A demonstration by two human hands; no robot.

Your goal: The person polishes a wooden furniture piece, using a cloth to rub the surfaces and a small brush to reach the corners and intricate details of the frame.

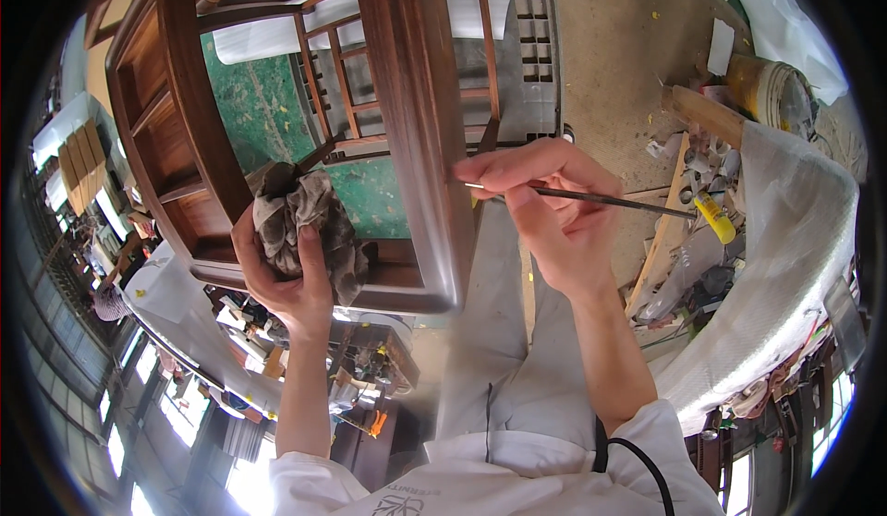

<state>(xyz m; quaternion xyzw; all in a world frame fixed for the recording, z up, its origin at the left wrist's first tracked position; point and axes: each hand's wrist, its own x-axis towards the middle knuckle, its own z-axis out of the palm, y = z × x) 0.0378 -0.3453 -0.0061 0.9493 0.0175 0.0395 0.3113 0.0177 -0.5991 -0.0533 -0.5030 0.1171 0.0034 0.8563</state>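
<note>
A dark brown wooden furniture frame (416, 109) with a broad glossy rail stands before me. My left hand (291, 280) is closed round a crumpled, stained grey-brown rag (300, 225), next to the inner edge of the frame. Between the thumb and fingers of my right hand (564, 206) is a slim paintbrush (619, 202) with a dark handle and a pale metal part towards its tip. The brush points left at the right edge of the rail. Its very tip is hard to make out, so I cannot tell if it touches the wood.
Slatted wooden pieces (346, 82) lie beyond the frame over green flooring (263, 114). At right stand a yellowish bucket (771, 91), a yellow bottle (716, 218) among clutter, and a surface wrapped in bubble film (785, 267). A cluttered dark cabinet (379, 354) sits below the frame.
</note>
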